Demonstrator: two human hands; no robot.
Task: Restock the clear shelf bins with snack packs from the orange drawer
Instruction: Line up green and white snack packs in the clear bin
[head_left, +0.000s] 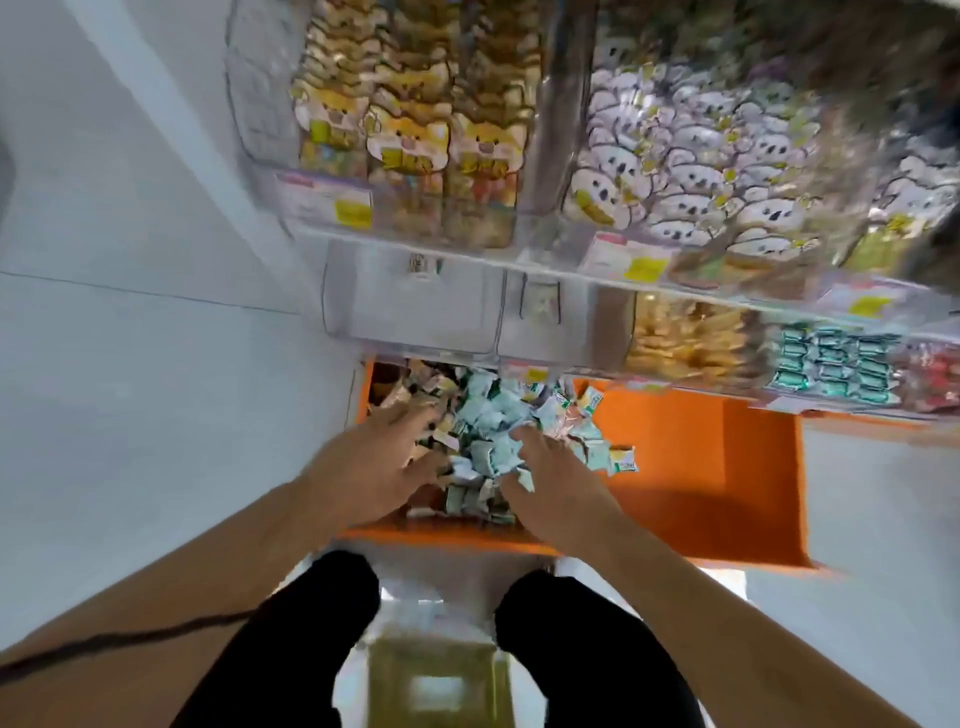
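Observation:
The orange drawer stands pulled out below the shelf, its left half heaped with small white-and-green snack packs. My left hand lies on the left side of the heap with fingers spread among the packs. My right hand lies on the right side of the heap, fingers straight and pointing into it. Neither hand visibly holds a pack. Directly above the drawer are two clear shelf bins that look empty. The frame is blurred.
Upper clear bins hold yellow animal-print packs and panda-print packs. To the right on the lower shelf sit golden snacks and green packs. My dark-trousered knees are just before the drawer front. A white wall is at left.

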